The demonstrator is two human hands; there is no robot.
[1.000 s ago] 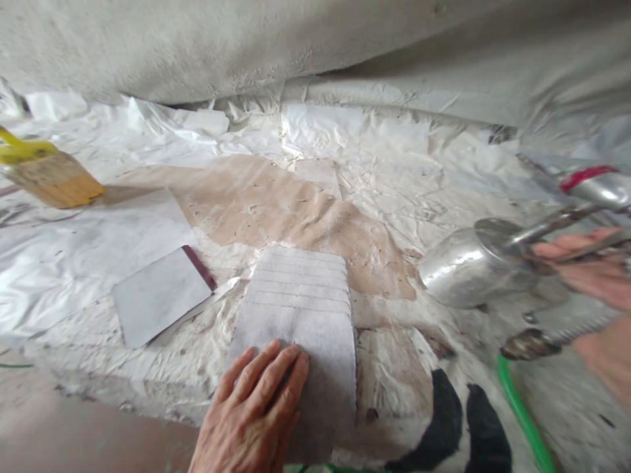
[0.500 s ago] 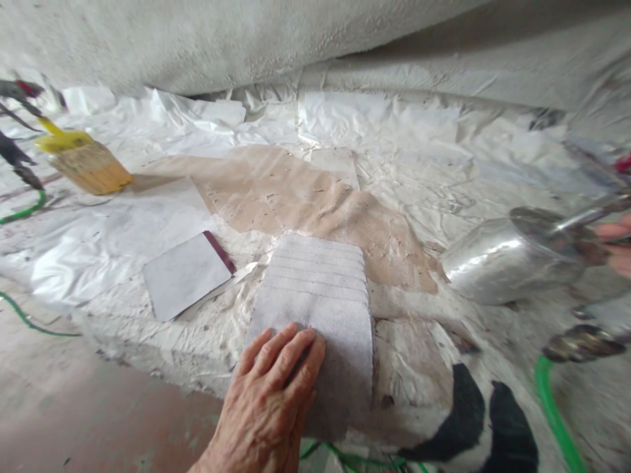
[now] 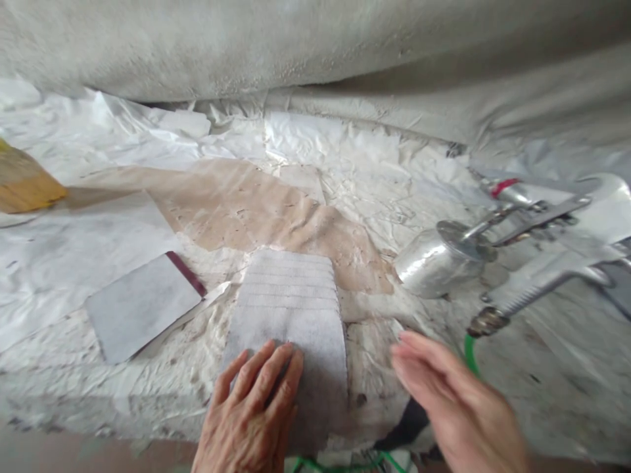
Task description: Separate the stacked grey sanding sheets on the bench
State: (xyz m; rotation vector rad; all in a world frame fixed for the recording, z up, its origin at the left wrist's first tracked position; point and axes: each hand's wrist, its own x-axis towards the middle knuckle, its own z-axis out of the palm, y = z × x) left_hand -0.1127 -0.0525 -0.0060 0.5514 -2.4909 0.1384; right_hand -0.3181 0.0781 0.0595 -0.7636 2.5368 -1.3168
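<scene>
An overlapped row of pale grey pieces point(image 3: 288, 322), like cut leather or fabric, lies at the front of the covered table. On its lower left part my left hand point(image 3: 251, 401) rests flat, fingers a little apart. To the right of the pieces, my right hand point(image 3: 453, 401) hovers, slightly smeared by motion, its fingers stretched out and nothing visible in them. Beyond it lies a metal spray gun point(image 3: 537, 243) with a silver cup point(image 3: 438, 259), its cup touching or close to the brown paper. A separate grey piece with a maroon edge point(image 3: 145, 305) sits at left.
Brown paper point(image 3: 246, 203) and crumpled plastic sheeting point(image 3: 330, 135) cover the table. A yellow-orange container point(image 3: 29, 184) stands at the left edge. A green hose point(image 3: 470, 355) runs from the spray gun. A grey cloth or curtain point(image 3: 246, 46) hangs behind.
My right hand has let go of the spray gun, which now lies at right, and has come toward the grey pieces. My left hand stays on them. The view has turned rightward.
</scene>
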